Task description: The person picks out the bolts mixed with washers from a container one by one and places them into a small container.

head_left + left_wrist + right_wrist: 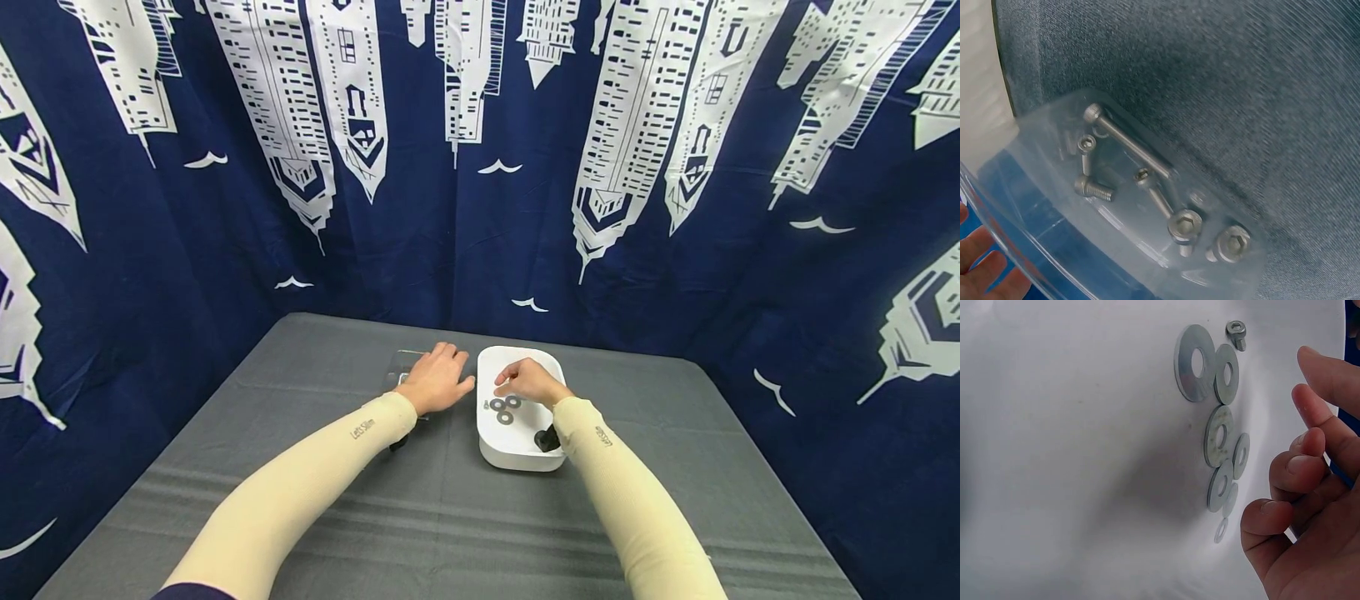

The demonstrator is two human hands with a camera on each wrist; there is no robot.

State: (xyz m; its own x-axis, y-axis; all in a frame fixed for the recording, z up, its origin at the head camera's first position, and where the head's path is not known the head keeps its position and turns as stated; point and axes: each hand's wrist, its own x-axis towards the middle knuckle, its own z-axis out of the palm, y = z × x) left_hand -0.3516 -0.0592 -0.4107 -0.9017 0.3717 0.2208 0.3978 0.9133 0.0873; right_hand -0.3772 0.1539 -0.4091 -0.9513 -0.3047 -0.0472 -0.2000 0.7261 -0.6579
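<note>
My left hand [438,377], fingers extended, is over a clear plastic container [1041,212]. Inside it lie several socket head screws, among them a long screw [1135,149] and a screw with a wide head [1234,242]. Left fingertips [982,275] show beyond the container's wall. My right hand [534,382] hovers above a white tray [521,460] with its fingers loosely bent; nothing shows between thumb and fingertips. Several flat metal washers [1219,436] lie in the tray beside those fingers, with a short socket head screw [1236,336] near them.
A grey cloth-covered table [442,533] bears both containers, the clear one left of the white one. Behind and at the sides hangs a navy curtain [450,250] with white buildings. A black wrist device [549,439] sits at the right wrist, over the tray.
</note>
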